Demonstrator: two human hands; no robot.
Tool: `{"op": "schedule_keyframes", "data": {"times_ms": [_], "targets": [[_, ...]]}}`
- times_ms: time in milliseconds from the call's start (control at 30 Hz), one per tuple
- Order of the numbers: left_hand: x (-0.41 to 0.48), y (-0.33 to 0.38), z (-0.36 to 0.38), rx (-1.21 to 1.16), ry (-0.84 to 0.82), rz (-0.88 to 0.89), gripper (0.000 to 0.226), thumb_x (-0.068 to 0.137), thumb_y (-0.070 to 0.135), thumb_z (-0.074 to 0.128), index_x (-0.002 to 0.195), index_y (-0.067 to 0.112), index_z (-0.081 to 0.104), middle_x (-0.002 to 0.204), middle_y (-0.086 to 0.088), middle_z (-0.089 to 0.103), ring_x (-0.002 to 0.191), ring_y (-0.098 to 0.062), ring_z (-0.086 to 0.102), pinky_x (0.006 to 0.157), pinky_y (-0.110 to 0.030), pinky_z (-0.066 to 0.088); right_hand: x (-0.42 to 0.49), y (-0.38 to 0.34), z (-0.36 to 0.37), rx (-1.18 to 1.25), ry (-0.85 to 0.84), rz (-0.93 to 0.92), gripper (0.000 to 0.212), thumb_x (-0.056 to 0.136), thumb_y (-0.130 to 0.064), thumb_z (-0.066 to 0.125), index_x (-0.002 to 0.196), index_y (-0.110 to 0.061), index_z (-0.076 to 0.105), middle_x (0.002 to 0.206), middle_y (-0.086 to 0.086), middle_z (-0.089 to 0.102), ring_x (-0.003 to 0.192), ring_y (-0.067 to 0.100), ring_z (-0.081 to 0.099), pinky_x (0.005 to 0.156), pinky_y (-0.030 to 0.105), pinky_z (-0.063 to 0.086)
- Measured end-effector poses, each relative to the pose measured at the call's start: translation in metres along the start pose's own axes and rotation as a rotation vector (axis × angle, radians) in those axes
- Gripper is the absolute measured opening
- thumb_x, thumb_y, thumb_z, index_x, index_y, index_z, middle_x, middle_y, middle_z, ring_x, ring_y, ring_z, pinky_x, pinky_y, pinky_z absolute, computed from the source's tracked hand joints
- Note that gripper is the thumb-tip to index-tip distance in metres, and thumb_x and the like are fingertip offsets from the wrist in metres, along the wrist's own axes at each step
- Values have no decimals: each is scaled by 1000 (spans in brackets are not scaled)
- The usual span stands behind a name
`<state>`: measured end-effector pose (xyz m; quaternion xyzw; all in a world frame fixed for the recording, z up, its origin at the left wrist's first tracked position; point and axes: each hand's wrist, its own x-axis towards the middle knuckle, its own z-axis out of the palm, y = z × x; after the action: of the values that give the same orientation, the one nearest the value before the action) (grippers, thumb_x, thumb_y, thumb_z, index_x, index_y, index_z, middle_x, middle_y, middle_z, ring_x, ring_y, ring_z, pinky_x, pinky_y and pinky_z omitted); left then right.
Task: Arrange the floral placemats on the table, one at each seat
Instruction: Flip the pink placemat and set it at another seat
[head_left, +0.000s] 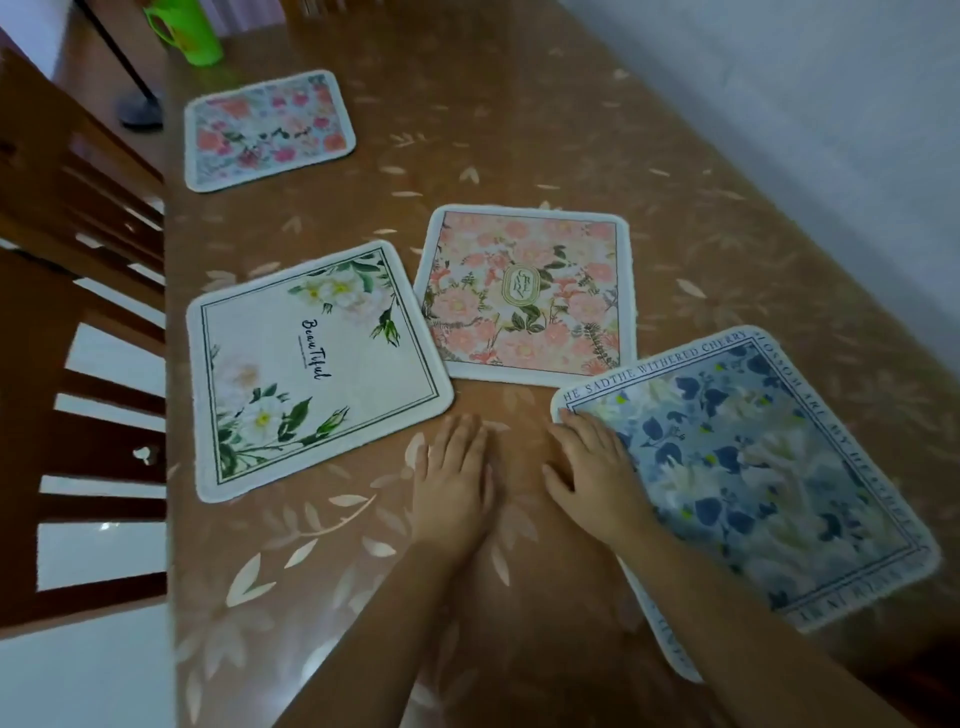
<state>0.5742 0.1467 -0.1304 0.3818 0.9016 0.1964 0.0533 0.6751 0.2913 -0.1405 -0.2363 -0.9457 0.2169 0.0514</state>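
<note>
My forearms cover the near-left edge of the blue placemat (753, 467), and its lower border lettering is too smeared to read. The far pink-and-blue placemat (270, 130) in the upper left of the frame is blurred; its central script is illegible. A green cup (189, 34) is cut off by the top edge.

My right hand (597, 483) lies flat, fingers spread, on the blue placemat's left corner at lower right, pressing rather than gripping it. My left hand (457, 483) rests open on the bare table (519, 130), between the blue placemat and the white placemat (311, 369), touching neither.

The white placemat reads "Beautiful". The peach placemat (530, 296), at centre, carries an oval emblem I cannot read. The blue border reads "SAD THE WITHERED CHERRY BLOSSOM".

A wooden chair (78, 312) stands at left.
</note>
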Motion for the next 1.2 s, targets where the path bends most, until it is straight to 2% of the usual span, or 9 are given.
{"op": "schedule_keyframes", "data": {"times_ms": [133, 200, 333, 433, 567, 733, 867, 1000, 1200], "targets": [[27, -16, 2, -9, -8, 5, 42, 91, 19, 48, 132, 12, 44, 145, -8, 37, 138, -25, 23, 112, -45, 13, 30, -4, 2, 10, 49, 8, 47, 85, -26, 58, 128, -9, 46, 141, 10, 41, 135, 26, 28, 113, 45, 18], [42, -21, 5, -8, -11, 11, 43, 92, 21, 46, 133, 13, 41, 146, -8, 35, 138, -25, 21, 112, -44, 11, 46, -6, 2, -6, 88, 2, 46, 81, -23, 63, 123, -8, 51, 135, 12, 48, 131, 28, 37, 109, 46, 26], [70, -26, 8, 7, 4, 77, 42, 89, 19, 53, 129, 9, 46, 141, -12, 43, 134, -30, 31, 109, -50, 20, 73, -4, 4, -77, 151, -47, 43, 73, -23, 71, 110, -5, 59, 116, 14, 61, 114, 31, 53, 98, 47, 40], [88, -32, 10, 29, -2, 124, 41, 89, 21, 55, 127, 9, 48, 138, -12, 46, 133, -29, 34, 107, -49, 25, 86, -3, 5, -60, 174, -27, 41, 71, -23, 73, 106, -7, 60, 111, 11, 61, 109, 31, 54, 95, 46, 42], [105, -36, 14, 6, -29, 136, 44, 90, 25, 53, 131, 13, 44, 140, -10, 44, 134, -26, 31, 109, -46, 20, 99, -2, 2, -57, 192, -49, 35, 68, -21, 77, 98, -7, 64, 103, 11, 63, 103, 32, 57, 86, 44, 45], [120, -32, 15, -5, 10, 203, 39, 75, 19, 72, 111, 7, 62, 123, -16, 60, 118, -35, 51, 99, -53, 35, 111, 7, -9, -25, 148, -159, 33, 66, -22, 80, 90, -2, 67, 94, 15, 65, 94, 35, 60, 81, 50, 50], [127, -35, 14, -68, 42, 276, 34, 69, 14, 77, 101, 5, 68, 113, -17, 65, 110, -38, 56, 90, -56, 45, 117, 14, -10, -55, 149, -246, 32, 66, -26, 80, 84, -3, 68, 87, 14, 67, 87, 33, 63, 80, 46, 52], [129, -35, 14, -63, 80, 367, 25, 71, 10, 75, 94, 2, 70, 106, -18, 68, 106, -40, 59, 84, -58, 48, 118, 18, -9, -54, 171, -299, 28, 71, -28, 76, 84, -4, 69, 89, 11, 68, 88, 30, 64, 81, 45, 51], [132, -28, 9, -104, 110, 395, 16, 74, 8, 66, 87, 1, 72, 94, -15, 72, 94, -34, 66, 79, -50, 53, 123, 15, -13, -5, 238, -357, 14, 79, -22, 70, 76, -8, 69, 78, 4, 69, 76, 20, 64, 72, 30, 52]]}}
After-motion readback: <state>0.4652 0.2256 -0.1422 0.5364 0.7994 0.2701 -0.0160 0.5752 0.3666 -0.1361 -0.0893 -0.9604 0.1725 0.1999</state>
